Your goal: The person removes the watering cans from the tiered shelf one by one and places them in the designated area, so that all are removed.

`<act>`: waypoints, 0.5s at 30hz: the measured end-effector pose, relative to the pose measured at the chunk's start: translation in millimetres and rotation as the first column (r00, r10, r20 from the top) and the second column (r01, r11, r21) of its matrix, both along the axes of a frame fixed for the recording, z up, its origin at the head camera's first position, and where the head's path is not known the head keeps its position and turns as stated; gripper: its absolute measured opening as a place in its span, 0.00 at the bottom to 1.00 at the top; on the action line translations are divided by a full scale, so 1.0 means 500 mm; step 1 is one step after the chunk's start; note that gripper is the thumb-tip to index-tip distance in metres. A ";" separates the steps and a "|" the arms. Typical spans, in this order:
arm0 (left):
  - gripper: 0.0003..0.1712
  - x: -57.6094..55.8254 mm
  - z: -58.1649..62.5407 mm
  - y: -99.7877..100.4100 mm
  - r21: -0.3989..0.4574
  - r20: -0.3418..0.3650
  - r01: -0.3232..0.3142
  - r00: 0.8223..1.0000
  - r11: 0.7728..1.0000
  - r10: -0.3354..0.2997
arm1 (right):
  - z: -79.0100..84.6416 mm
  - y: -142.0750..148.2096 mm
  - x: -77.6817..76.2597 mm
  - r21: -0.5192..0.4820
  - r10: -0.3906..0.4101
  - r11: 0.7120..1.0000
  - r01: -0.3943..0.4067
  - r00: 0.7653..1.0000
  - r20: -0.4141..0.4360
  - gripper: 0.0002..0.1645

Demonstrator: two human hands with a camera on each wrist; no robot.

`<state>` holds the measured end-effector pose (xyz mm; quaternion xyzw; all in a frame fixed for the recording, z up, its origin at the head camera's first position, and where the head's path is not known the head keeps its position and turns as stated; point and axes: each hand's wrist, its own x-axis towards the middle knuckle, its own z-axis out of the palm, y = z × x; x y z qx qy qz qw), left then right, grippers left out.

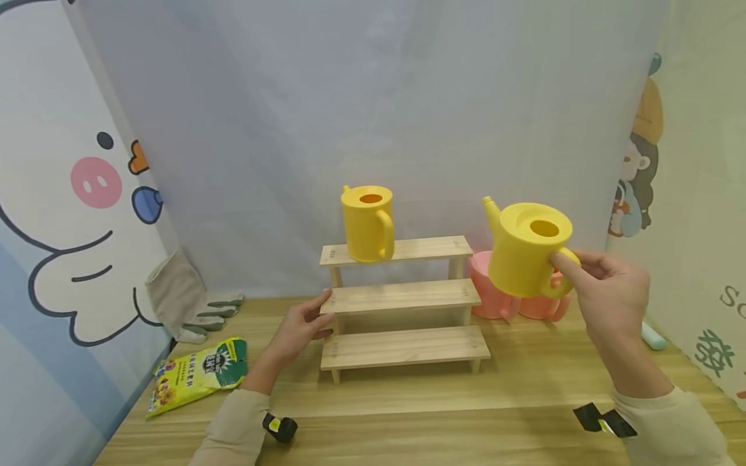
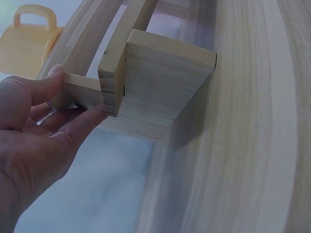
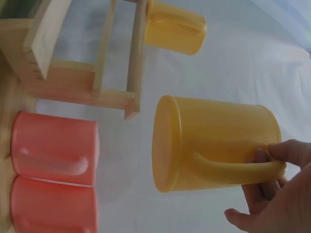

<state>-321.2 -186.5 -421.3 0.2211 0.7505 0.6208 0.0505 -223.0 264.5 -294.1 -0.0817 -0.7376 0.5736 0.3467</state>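
Note:
My right hand (image 1: 614, 294) grips the handle of a yellow watering can (image 1: 521, 252), held up in the air to the right of a three-step wooden stand (image 1: 402, 294). Its spout points up and to the left, and the round top hole shows. In the right wrist view the thumb and fingers close around the handle near the can's top. A second yellow watering can (image 1: 367, 223) stands on the top step, toward its left end. My left hand (image 1: 300, 330) holds the stand's left side at the middle step, thumb above and fingers below in the left wrist view.
Two pink cups with handles (image 3: 53, 148) stand side by side on the table (image 1: 408, 421), right of the stand and partly behind the held can. On the left lie a yellow-green packet (image 1: 198, 375) and a grey glove (image 1: 180, 298). A curtain hangs behind.

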 end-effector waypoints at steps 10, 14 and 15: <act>0.37 0.000 -0.001 0.001 -0.002 0.008 0.000 1.000 1.000 0.000 | -0.061 0.062 0.036 0.227 0.091 0.965 -0.133 0.978 0.186 0.20; 0.36 0.002 0.002 0.002 -0.002 0.013 -0.004 1.000 1.000 0.004 | -0.063 0.076 0.047 0.279 0.126 0.940 -0.197 0.959 0.253 0.25; 0.36 0.003 0.002 0.002 -0.003 0.015 -0.005 1.000 1.000 0.005 | -0.064 0.078 0.050 0.287 0.128 0.935 -0.207 0.954 0.271 0.26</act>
